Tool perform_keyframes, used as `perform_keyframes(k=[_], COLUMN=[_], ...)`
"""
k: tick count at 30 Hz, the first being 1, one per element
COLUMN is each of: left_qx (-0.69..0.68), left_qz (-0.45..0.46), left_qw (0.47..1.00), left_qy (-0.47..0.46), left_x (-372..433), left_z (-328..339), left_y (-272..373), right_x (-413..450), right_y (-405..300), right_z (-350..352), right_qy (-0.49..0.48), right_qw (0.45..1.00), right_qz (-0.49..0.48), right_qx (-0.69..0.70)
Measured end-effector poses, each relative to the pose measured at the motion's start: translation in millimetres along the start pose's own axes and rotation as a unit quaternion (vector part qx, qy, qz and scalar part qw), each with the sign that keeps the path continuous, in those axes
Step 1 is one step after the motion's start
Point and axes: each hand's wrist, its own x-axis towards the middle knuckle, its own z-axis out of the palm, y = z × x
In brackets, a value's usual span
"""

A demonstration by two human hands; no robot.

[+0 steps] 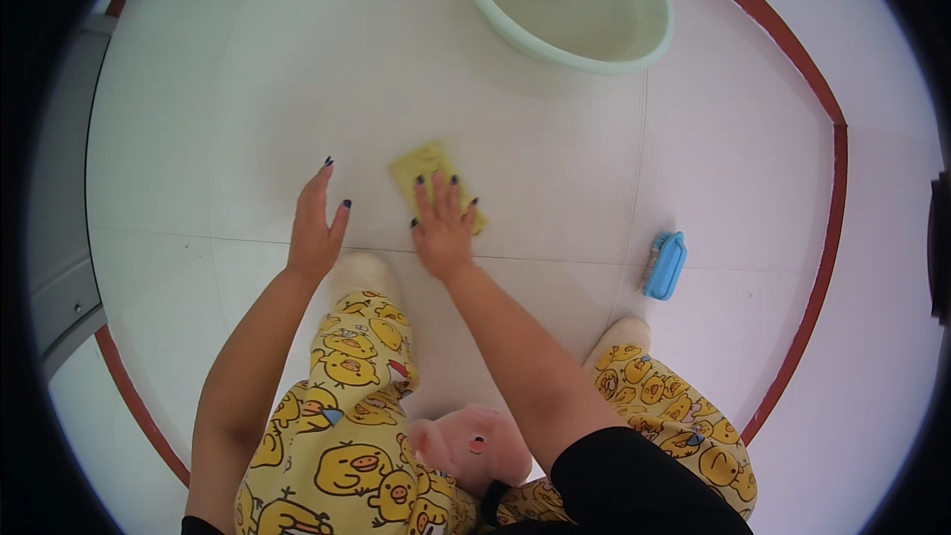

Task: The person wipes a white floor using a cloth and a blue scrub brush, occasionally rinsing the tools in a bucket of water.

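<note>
My right hand (pixel 443 227) lies flat, fingers spread, on a yellow cloth (pixel 423 163) on the pale tiled floor (pixel 319 89). The cloth is folded or bunched, and part of it is hidden under the fingers. To the left, my left hand (pixel 316 227) is held near the floor beside my left foot, holding nothing, its thumb apart from the fingers. A pale green plastic basin (pixel 513 33) with cloudy liquid in it stands beyond the hands, up and to the right. A blue scrubbing brush (pixel 666 265) rests on the floor at the right, bristles facing left.
My two feet in cream slippers (pixel 364 271) stand apart on the floor. Between my legs is a pink plush-like thing (pixel 475 446). A dark red skirting strip (pixel 817 238) runs along the walls. A grey door or panel (pixel 63 186) borders the left side.
</note>
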Motion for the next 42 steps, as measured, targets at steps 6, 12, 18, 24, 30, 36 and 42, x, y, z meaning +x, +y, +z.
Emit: perform_keyframes(k=[6, 12, 18, 24, 30, 36, 42], left_qx=[0.059, 0.146, 0.218, 0.229, 0.23, 0.247, 0.25], left_qz=[0.078, 0.086, 0.081, 0.079, 0.008, -0.121, -0.172], left_qw=[0.994, 0.976, 0.96, 0.958, 0.957, 0.954, 0.949], left_qy=[-0.049, -0.136, -0.153, -0.153, -0.177, -0.12, -0.086], left_x=[13.1, 6.8, -3.4, -10.2, -19.7, -51.2, -78.5], left_z=[26.6, 53.5, 60.3, 64.1, 65.7, 36.5, 32.6], left_y=[17.3, 31.0, 7.1, -4.9, -15.8, -53.6, -76.9], right_x=[2.6, 23.5, 98.8, 144.6, 121.1, 90.4, 56.1], right_y=[-23.0, 56.8, 32.4, 63.8, 103.8, 94.9, 94.0], right_z=[-4.0, -106.2, -217.5, -221.9, -222.4, -204.2, -179.8], right_qy=[-0.034, 0.266, 0.284, 0.058, 0.067, 0.059, 0.04], right_qw=[0.991, 0.955, 0.925, 0.909, 0.893, 0.901, 0.899], right_qz=[-0.078, 0.024, -0.091, -0.027, -0.094, -0.073, -0.082], right_qx=[0.101, 0.127, -0.236, -0.411, -0.434, -0.424, -0.428])
